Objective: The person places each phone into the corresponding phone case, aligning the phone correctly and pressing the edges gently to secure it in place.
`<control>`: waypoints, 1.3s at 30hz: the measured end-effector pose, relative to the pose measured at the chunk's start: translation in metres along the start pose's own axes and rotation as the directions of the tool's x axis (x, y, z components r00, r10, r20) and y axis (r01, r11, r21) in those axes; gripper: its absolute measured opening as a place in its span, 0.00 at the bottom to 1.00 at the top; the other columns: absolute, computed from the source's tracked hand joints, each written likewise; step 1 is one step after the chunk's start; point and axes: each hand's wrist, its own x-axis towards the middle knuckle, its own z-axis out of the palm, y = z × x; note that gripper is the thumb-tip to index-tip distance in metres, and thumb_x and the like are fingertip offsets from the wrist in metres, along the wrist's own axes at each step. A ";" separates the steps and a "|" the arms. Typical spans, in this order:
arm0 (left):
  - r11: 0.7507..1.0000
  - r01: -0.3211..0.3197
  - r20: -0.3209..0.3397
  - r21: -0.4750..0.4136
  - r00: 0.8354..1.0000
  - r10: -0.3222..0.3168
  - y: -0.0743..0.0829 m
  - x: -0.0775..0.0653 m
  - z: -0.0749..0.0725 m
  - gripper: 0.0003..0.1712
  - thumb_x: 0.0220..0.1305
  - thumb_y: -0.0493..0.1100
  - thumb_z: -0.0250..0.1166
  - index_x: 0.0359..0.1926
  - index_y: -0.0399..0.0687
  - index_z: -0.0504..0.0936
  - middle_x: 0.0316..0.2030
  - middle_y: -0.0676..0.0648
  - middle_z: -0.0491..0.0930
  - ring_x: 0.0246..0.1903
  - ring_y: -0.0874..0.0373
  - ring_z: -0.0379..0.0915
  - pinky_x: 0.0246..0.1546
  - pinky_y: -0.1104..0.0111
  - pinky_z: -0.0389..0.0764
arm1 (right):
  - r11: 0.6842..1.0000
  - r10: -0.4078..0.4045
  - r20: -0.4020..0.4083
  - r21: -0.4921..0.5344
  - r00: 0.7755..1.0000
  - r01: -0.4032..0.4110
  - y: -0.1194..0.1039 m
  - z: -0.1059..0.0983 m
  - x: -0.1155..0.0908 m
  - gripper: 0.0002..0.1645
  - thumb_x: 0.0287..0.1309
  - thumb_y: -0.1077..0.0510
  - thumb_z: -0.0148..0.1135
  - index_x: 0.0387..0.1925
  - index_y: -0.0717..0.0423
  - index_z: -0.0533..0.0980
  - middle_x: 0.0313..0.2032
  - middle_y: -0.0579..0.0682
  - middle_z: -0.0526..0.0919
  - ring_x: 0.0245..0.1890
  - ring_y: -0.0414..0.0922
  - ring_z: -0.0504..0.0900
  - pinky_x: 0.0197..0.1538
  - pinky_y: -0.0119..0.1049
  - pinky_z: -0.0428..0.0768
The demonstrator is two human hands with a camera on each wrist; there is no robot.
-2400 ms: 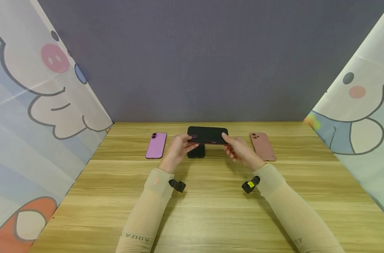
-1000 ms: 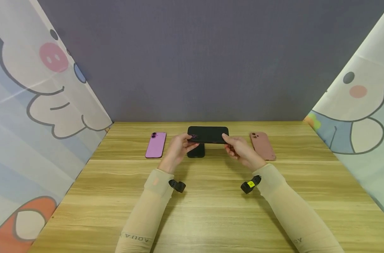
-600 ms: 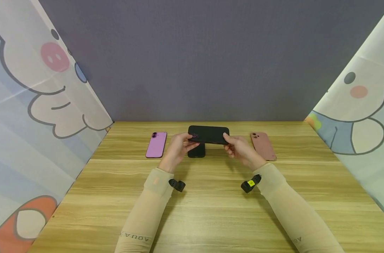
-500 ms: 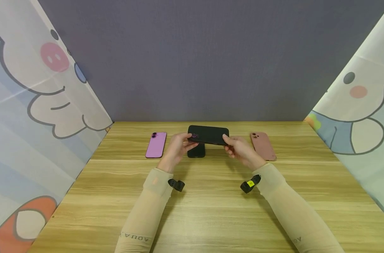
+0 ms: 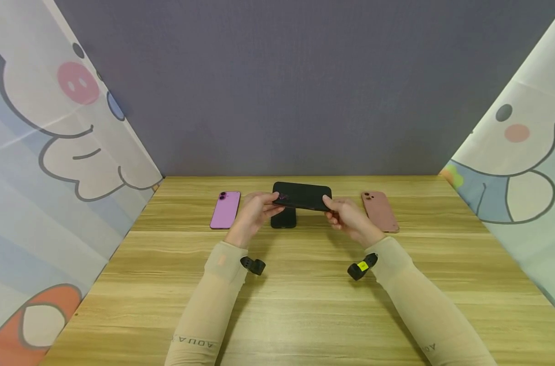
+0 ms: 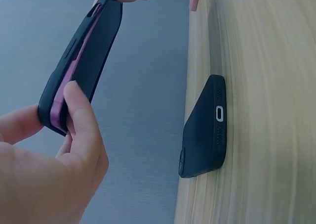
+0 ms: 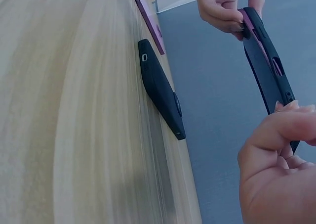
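Both hands hold a pink-purple phone in a black phone case [image 5: 302, 196] above the table. My left hand [image 5: 254, 212] pinches its camera end, thumb on the back of the case. My right hand [image 5: 349, 216] pinches the other end with its thumb on top. In the left wrist view a strip of the pink phone [image 6: 74, 68] shows along the case's side, not flush with the rim. Below lies a second black phone or cased phone [image 5: 283, 218], partly hidden by the held one. Its port end faces me in the left wrist view.
A lilac phone [image 5: 225, 210] lies back-up on the wooden table [image 5: 296, 305], left of the hands. A rose-pink phone or case [image 5: 380, 212] lies on the right, partly behind the right hand. A grey panel [image 5: 282, 91] stands at the table's far edge.
The held phone stays in both hands and tilts a little, its right end slightly lower. The left wrist has shifted slightly left. The things on the table have not moved.
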 end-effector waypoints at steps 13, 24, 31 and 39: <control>0.997 0.056 -0.025 0.055 0.998 -0.055 -0.001 0.003 0.003 0.27 0.70 0.27 0.60 0.67 0.23 0.65 0.54 0.32 0.74 0.37 0.52 0.79 0.51 0.59 0.83 | 0.998 0.055 -0.024 0.031 0.998 -0.054 -0.003 -0.001 -0.002 0.21 0.77 0.44 0.52 0.32 0.55 0.72 0.22 0.46 0.71 0.16 0.38 0.62 0.20 0.29 0.63; 0.998 0.063 0.011 0.003 0.998 -0.063 -0.001 0.004 0.001 0.28 0.73 0.29 0.57 0.70 0.23 0.62 0.57 0.34 0.69 0.39 0.54 0.75 0.56 0.59 0.80 | 0.998 0.041 0.001 0.038 0.999 -0.041 -0.003 -0.001 -0.002 0.21 0.77 0.43 0.51 0.37 0.57 0.73 0.22 0.46 0.70 0.16 0.39 0.62 0.21 0.29 0.64; 0.997 0.072 0.032 -0.025 0.997 -0.071 -0.001 0.005 -0.004 0.21 0.74 0.29 0.56 0.64 0.24 0.69 0.42 0.41 0.77 0.33 0.55 0.76 0.57 0.57 0.80 | 0.998 0.052 0.018 0.035 0.999 -0.052 -0.005 -0.004 -0.002 0.24 0.74 0.40 0.55 0.49 0.58 0.74 0.24 0.47 0.73 0.18 0.40 0.66 0.26 0.33 0.67; 0.996 0.085 0.059 -0.028 0.995 -0.083 0.001 0.002 -0.006 0.11 0.73 0.29 0.56 0.53 0.29 0.76 0.38 0.42 0.81 0.34 0.52 0.79 0.52 0.59 0.83 | 0.991 0.027 0.022 0.133 0.999 -0.029 -0.004 -0.008 0.001 0.18 0.77 0.46 0.53 0.42 0.48 0.85 0.26 0.46 0.83 0.15 0.38 0.68 0.23 0.31 0.66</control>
